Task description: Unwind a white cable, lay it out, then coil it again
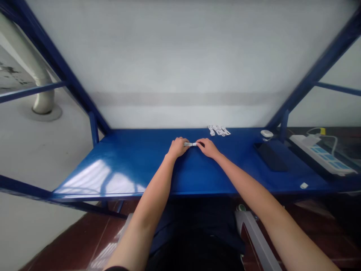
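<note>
My left hand (177, 147) and my right hand (208, 147) rest close together on the blue table (124, 169), pinching opposite ends of a small bundled white cable (191, 144). A dark band seems to wrap the bundle, though the fingers hide much of it. Beyond my hands, by the table's back edge, lie several more bundled white cables (218, 130). They do not touch either hand.
To the right lie a flat black pad (270, 157), a small white rounded object (266, 133) and a small white piece (304, 185). A white power strip (321, 155) sits beyond the blue metal frame (318, 71). A white wall stands behind.
</note>
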A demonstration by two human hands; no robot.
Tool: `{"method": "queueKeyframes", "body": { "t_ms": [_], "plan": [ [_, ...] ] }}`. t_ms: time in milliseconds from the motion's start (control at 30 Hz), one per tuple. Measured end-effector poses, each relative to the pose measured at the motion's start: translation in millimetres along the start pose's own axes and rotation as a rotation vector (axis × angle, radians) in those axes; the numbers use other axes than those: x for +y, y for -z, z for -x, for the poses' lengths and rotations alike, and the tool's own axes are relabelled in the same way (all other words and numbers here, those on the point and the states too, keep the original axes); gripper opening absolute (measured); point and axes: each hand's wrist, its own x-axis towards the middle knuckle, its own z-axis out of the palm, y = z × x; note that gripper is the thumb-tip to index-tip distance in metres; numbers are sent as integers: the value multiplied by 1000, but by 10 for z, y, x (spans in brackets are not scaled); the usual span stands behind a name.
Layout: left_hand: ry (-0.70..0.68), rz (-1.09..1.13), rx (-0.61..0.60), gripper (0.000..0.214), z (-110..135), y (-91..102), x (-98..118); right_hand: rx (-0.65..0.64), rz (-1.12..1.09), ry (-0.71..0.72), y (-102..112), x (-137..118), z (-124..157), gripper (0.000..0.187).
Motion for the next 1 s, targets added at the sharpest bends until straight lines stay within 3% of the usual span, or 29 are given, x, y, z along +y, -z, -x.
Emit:
{"method": "queueKeyframes", "body": {
  "t_ms": [133, 267, 367, 600, 1000],
  "plan": [
    [24, -4, -24, 38, 11, 18, -44, 33, 39, -4, 33, 45, 50, 33],
    [174, -47, -113, 84, 20, 38, -148, -62, 179, -99, 157, 143, 146, 65],
    [299, -102, -236, 104, 15, 63, -221, -148, 244, -228, 216, 206, 182, 87],
    [273, -169, -339, 114, 29, 114, -222, -289, 303, -292, 187, 152, 154, 98],
    [246, -274, -403, 118, 42, 109, -219, -347, 398, -317, 227, 67, 152, 103]
  ]
}}
